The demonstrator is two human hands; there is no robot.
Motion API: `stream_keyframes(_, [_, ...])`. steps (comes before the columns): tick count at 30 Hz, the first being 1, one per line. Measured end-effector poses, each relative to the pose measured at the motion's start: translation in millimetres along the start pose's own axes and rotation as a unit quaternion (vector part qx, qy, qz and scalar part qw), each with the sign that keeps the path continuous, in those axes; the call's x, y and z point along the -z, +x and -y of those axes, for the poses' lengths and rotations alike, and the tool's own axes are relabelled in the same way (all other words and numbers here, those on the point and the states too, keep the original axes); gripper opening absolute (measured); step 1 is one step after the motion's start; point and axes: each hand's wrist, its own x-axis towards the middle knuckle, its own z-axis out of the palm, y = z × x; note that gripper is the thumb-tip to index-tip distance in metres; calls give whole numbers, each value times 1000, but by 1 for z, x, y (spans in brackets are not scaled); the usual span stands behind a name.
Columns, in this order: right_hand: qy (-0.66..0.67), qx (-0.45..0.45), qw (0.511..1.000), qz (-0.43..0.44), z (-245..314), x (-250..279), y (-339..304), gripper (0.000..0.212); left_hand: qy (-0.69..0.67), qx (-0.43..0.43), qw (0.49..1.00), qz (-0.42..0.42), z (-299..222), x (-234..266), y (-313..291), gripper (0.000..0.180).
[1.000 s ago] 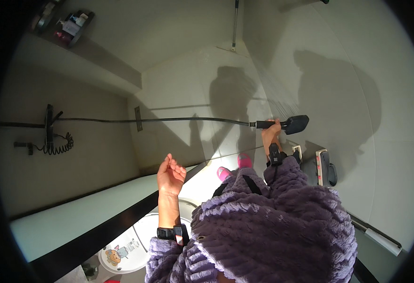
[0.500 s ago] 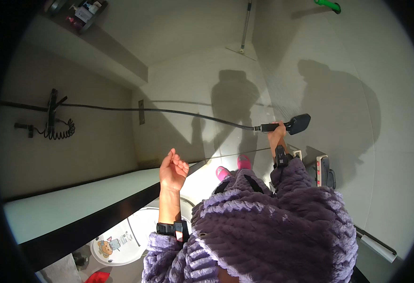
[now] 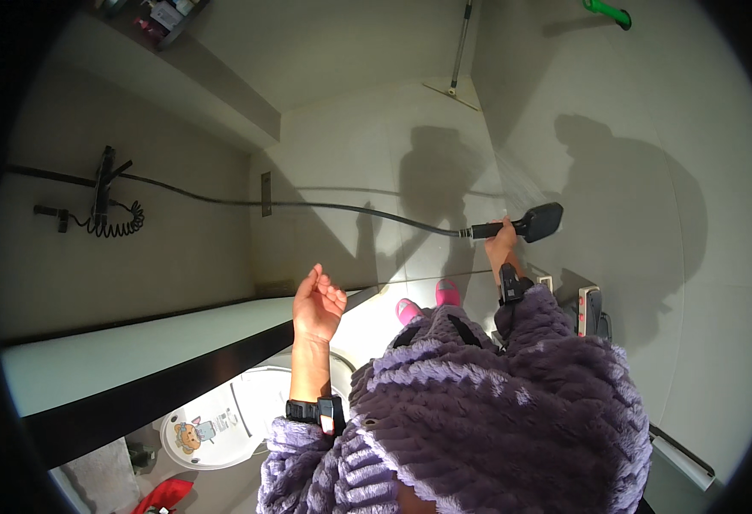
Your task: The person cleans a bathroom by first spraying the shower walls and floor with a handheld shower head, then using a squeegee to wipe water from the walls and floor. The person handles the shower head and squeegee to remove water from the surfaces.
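In my right hand (image 3: pixel 501 246) is the handle of a black shower head (image 3: pixel 542 223), its wide flat head pointing right. A fine spray of water rises from it toward the far wall. The black hose (image 3: pixel 342 206) runs left from the handle to the wall fittings. My left hand (image 3: pixel 319 307) is raised, palm up, over the glass panel's dark edge. Its fingers are loosely curled and hold nothing. Dark bands circle both wrists, below purple fleece sleeves.
A wall-mounted black fixture (image 3: pixel 104 193) with a coiled cord is at left. A floor squeegee (image 3: pixel 455 84) leans in the far corner. Pink slippers (image 3: pixel 447 292) are on my feet. A white basin (image 3: pixel 226 424) lies past the dark-edged glass panel (image 3: pixel 162 330). A green handle (image 3: pixel 607 12) shows at top right.
The view has shifted slightly, so the room appears a little further right. The shower head stays in my right hand, with its spray more visible. My left hand keeps its pose.
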Motion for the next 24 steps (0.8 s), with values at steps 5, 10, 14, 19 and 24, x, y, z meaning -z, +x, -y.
stream_keyframes(5, [-34,4,999,26,10,7,3,21,-15,2,1000,22,3,3,-1,12])
stream_keyframes(10, [64,93,994,1,13,4,4,26,-8,0,1000,17,3,2,2,12])
stream_keyframes(14, [144,102,983,57,21,-4,11,30,-16,-5,1000,17,-2,3,4,12])
stream_keyframes(19, [233,59,969,64,32,-15,22,37,-32,-5,999,19,-3,5,7,11])
stream_keyframes(24, [229,11,973,35,30,-24,14,31,-28,0,999,22,-1,3,7,11])
